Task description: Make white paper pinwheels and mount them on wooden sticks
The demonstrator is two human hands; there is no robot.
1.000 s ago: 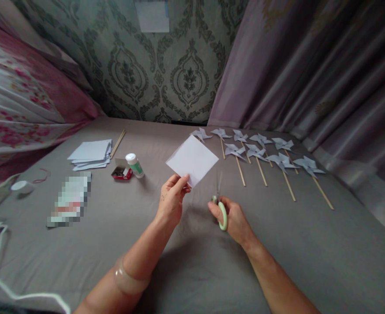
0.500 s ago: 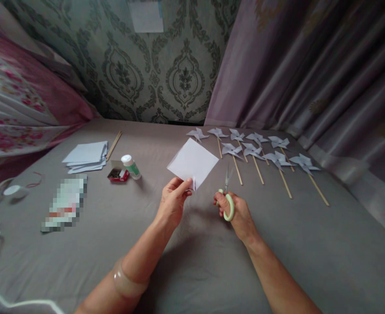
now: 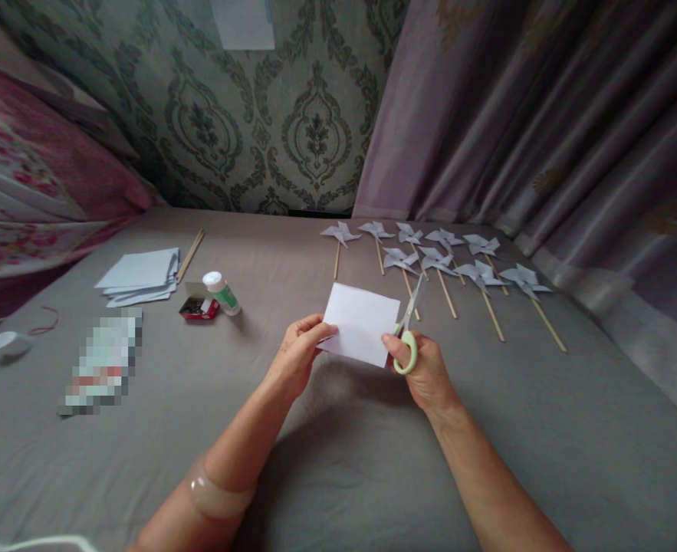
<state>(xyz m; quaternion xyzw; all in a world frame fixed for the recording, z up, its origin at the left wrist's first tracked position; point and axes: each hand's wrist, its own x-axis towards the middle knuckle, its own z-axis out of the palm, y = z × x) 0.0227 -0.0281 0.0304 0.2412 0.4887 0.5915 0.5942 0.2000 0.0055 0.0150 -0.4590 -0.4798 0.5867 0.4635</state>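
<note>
A white square of paper (image 3: 359, 322) is held up in front of me, its left edge pinched between the thumb and fingers of my left hand (image 3: 302, 349). My right hand (image 3: 427, 372) is closed around scissors (image 3: 407, 349) with pale green handles, their blades pointing up and away to the right. The right thumb reaches the paper's right edge; whether it grips the sheet I cannot tell. Behind the paper, several white paper pinwheels (image 3: 481, 277) on wooden sticks lie in rows at the right.
A stack of white paper (image 3: 139, 270) lies at the left beside wooden sticks (image 3: 191, 257). Nearer are a small red box (image 3: 198, 308) of tiny dark items, a white and green glue bottle (image 3: 221, 294), a blurred-out packet (image 3: 105, 360) and a white round object (image 3: 8, 343). Grey cloth (image 3: 338, 475) covers the surface.
My left hand has turned the paper from a diamond position to nearly level. The scissors in my right hand have tilted rightward and come up to the paper's right edge. The view has shifted slightly.
</note>
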